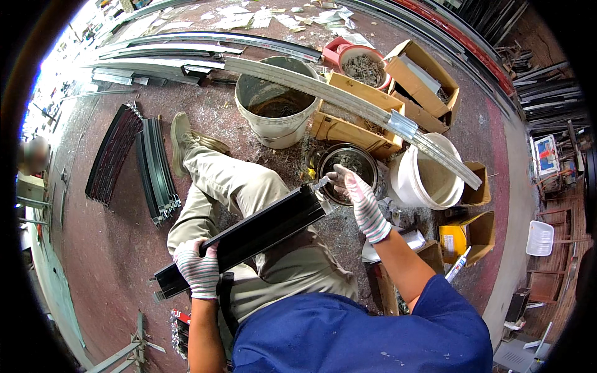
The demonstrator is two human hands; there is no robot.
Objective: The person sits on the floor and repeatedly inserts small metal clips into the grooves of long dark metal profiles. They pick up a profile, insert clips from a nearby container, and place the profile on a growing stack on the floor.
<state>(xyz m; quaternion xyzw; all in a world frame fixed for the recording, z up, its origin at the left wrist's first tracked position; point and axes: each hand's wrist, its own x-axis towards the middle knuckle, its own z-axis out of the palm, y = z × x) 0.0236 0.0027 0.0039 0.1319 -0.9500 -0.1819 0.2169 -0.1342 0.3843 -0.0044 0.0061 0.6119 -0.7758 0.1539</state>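
Observation:
A long black metal profile lies slantwise across my lap, its right end raised higher in the picture. Near its lower left end my left hand, in a striped knit glove, is closed around it. Pale, shiny fittings stick out at the right end. Just beyond that end is my right hand, gloved alike, with its fingers stretched out and somewhat apart; no held thing shows in it. The fingers are over the rim of a round metal pot with small pieces inside.
Bundles of black profiles lie on the floor at left. Ahead stand a grey bucket, a wooden box and a white bucket. A long metal bar rests across them. Cardboard boxes stand at right.

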